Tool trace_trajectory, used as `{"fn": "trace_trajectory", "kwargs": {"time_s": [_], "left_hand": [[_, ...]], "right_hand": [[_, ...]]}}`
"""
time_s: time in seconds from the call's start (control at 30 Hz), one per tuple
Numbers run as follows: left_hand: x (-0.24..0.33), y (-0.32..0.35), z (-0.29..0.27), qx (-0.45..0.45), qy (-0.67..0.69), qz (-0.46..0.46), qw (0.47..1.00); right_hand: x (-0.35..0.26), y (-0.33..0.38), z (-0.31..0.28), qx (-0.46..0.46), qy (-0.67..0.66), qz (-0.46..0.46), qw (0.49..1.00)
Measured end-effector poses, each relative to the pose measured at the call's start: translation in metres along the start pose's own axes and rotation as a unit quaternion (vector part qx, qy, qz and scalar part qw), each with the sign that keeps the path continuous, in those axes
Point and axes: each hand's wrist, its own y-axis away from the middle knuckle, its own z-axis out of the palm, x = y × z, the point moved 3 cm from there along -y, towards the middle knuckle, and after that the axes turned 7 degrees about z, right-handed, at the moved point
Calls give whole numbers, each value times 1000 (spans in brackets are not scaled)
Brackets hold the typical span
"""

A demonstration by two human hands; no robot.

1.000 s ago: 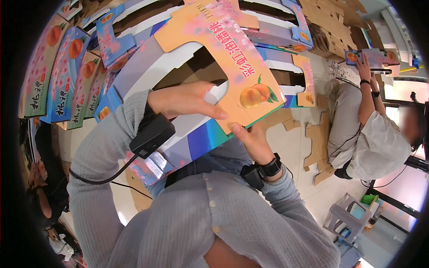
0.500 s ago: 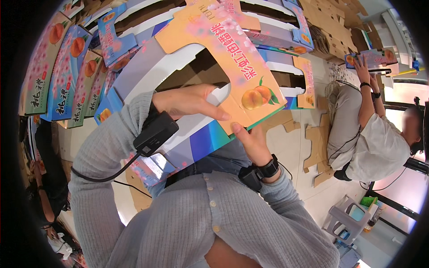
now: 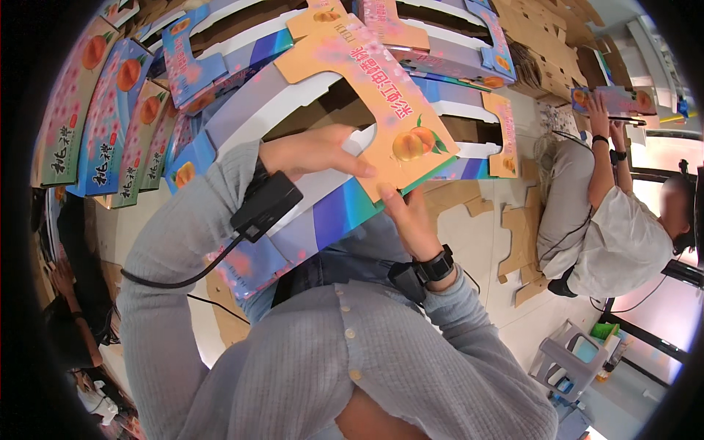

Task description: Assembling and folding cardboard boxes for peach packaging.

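I hold a flat, unfolded gift carton [image 3: 323, 198], blue and pink with a peach picture, tilted up in front of me. Its orange handle flap [image 3: 381, 95] with a cut-out slot sticks up and to the right. My left hand [image 3: 312, 150] lies on the carton's upper panel, fingers stretched toward the flap's base. My right hand [image 3: 411, 220] grips the flap's lower edge from beneath, thumb on the printed side. A black device [image 3: 265, 204] with a cable sits on my left wrist, and a black watch [image 3: 434, 265] on my right.
Several finished peach boxes [image 3: 110, 125] are stacked at the left. More open cartons [image 3: 447, 44] lie at the top. Brown cardboard offcuts [image 3: 524, 227] lie on the floor. A seated person [image 3: 609, 220] at the right holds another box. A grey plastic stool [image 3: 572, 359] stands lower right.
The carton and both my hands have shifted slightly; my right hand has slid a little up along the flap's edge. The person at the right keeps both arms raised on their box.
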Motion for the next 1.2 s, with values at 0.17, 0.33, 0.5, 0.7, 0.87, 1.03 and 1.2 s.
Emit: {"fn": "trace_trajectory", "kwargs": {"time_s": [0.17,0.33,0.5,0.7,0.87,1.03,1.2], "left_hand": [[-14,-10,-11,17,-9,-35,999],[-29,-12,-19,-29,10,-44,999],[-33,-14,-17,-60,43,-59,995],[-42,-16,-20,-68,70,-79,992],[-51,-20,-16,-72,49,-46,995],[-57,-27,-13,-78,51,-80,992],[-66,-34,-15,-81,28,-72,994]], "right_hand": [[5,1,-10,-48,-74,75,993],[4,6,-8,-117,-154,92,977],[20,-1,-12,-92,-124,87,984],[19,1,-12,-98,-121,66,986],[22,1,-11,-78,-115,105,985],[29,4,-9,-39,-134,138,981],[37,2,-6,-9,-149,115,982]]}}
